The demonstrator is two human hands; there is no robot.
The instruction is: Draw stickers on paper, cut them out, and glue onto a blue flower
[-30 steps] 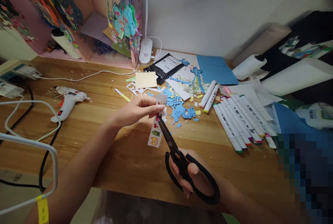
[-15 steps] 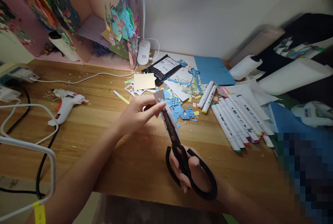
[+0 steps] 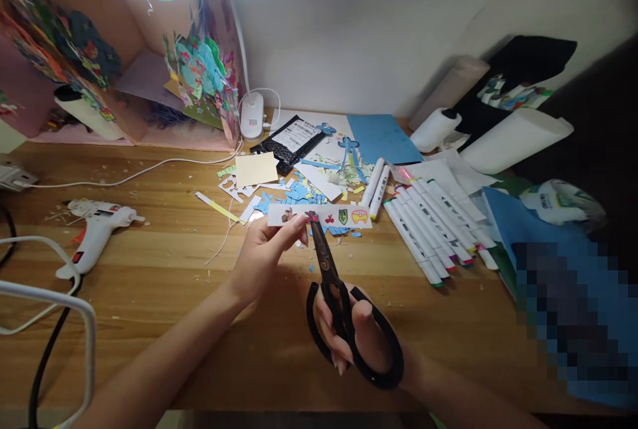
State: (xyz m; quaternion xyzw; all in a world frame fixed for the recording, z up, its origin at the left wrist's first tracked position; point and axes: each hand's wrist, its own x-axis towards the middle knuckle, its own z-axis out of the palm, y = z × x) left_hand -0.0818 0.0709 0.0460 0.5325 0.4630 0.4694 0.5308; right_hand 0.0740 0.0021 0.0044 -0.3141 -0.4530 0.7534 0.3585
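My left hand (image 3: 266, 250) pinches a white paper strip (image 3: 335, 216) between thumb and fingers. Small coloured drawings run along the strip, among them a green shield shape and an orange-yellow one at its right end. In my right hand (image 3: 349, 329) is a pair of black-handled scissors (image 3: 327, 266), thumb and fingers through the loops. Their dark blades look nearly closed, and the tip meets the strip by a red drawing close to my left thumb. Whether the blades cut into the paper I cannot tell. Blue paper scraps (image 3: 302, 190) lie on the table behind the strip.
White markers (image 3: 428, 230) lie in a row on the right, beside a blue folder (image 3: 503, 216). A white glue gun (image 3: 97, 230) with its cable rests at the left. Behind are a yellow paper square (image 3: 256, 169), a black mailer (image 3: 294, 140) and a pink box (image 3: 179, 133).
The strip has turned from pointing along the scissors to lying crosswise, its drawings now facing me. The scissors' tip has come to its middle. The camera view has shifted.
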